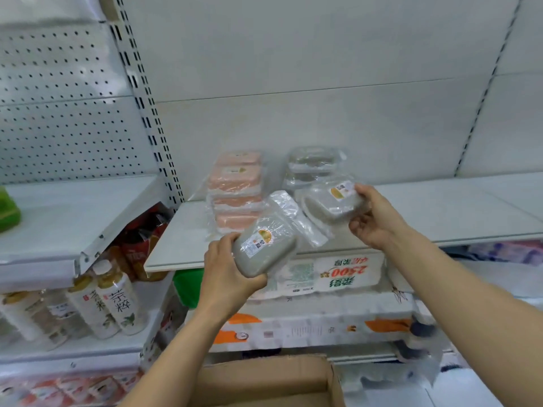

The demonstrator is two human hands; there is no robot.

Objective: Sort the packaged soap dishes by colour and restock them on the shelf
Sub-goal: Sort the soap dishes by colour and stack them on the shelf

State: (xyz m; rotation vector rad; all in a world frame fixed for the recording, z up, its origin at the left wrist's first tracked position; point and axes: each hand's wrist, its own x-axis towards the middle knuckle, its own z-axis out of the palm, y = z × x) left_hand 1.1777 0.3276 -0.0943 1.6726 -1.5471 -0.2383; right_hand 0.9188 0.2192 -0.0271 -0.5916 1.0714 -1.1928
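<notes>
Above the white shelf (440, 212), left hand (226, 274) gripping one grey soap dish (264, 248), right hand (379, 218) gripping another (332, 204)

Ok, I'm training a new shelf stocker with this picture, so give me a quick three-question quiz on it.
1. True or false: each hand holds a grey packaged soap dish.
2. Which colour is the stack at the left of the shelf? A pink, B green, C blue.
3. What lies open at the bottom of the view?

Key:
1. True: left hand holds one grey dish, right hand another.
2. A, the pink stack.
3. A cardboard box.
</notes>
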